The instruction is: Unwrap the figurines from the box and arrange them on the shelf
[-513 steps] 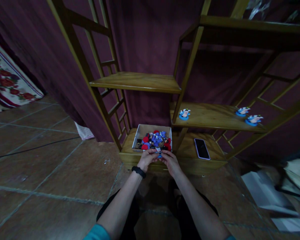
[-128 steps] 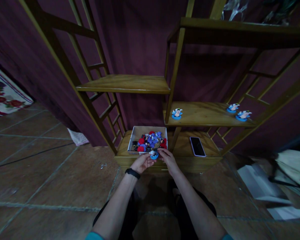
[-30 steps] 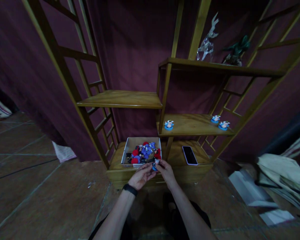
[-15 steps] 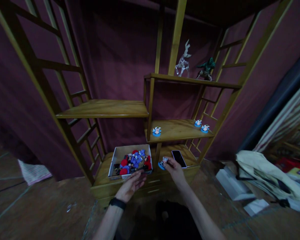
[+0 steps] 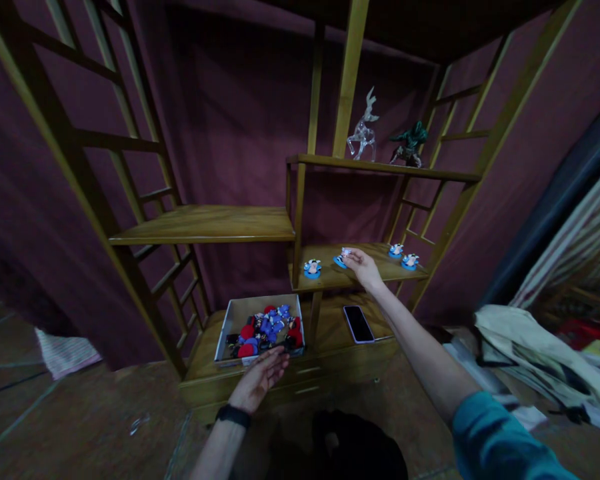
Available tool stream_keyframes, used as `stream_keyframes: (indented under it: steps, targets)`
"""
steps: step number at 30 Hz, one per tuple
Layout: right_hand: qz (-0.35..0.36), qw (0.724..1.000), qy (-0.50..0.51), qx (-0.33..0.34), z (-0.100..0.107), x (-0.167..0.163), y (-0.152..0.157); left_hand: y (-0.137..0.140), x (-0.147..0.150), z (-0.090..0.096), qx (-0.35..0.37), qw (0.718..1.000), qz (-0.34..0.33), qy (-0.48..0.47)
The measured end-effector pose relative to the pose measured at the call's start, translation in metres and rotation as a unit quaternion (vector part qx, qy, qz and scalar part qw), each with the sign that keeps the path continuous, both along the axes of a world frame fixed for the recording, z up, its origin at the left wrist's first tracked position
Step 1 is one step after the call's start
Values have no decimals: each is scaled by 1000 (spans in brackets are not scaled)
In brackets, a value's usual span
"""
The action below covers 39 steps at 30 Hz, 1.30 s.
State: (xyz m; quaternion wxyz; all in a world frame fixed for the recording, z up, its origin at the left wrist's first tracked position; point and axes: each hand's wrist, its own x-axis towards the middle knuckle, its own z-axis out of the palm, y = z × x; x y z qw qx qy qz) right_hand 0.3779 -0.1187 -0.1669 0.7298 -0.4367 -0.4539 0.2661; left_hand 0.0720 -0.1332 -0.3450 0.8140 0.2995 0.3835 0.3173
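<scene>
My right hand [image 5: 364, 267] is closed on a small figurine [image 5: 341, 258] with a blue base, pinched by its top over the lower right shelf [image 5: 343, 275]. To its left on that shelf stands a similar figurine [image 5: 313, 268]. Two more, a rear figurine [image 5: 395, 251] and a front figurine [image 5: 410, 261], stand at the right end. My left hand [image 5: 260, 379] is open, palm turned up, fingers stretched out by the front edge of a cardboard box [image 5: 237, 312]. Inside the box lie several red, blue and black figurines [image 5: 273, 327].
A phone [image 5: 359, 325] lies on the bottom board right of the box. Higher up stand a clear deer ornament [image 5: 364, 133] and a dark green figure [image 5: 410, 143]. Wooden posts [image 5: 299, 227] divide the shelves. A pale bag [image 5: 525, 340] sits on the floor at right.
My right hand has lifted the figurine from beside the box up to the lower right shelf. My left hand has stayed near the box's front edge.
</scene>
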Motion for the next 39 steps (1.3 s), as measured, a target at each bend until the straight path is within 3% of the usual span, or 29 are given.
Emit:
stream_keyframes:
  steps: [7, 14, 19, 39]
  targets:
    - [51, 999, -15, -5, 6, -3, 71, 2, -3, 4, -4, 1000, 21, 15]
    - [144, 989, -25, -35, -5, -20, 107, 5, -6, 6, -4, 999, 27, 27]
    - [191, 977, -63, -76, -13, -25, 115, 6, -6, 5, -8, 999, 32, 26]
    - [166, 973, -133, -96, -19, -27, 114, 13, -7, -9, -22, 998, 40, 50]
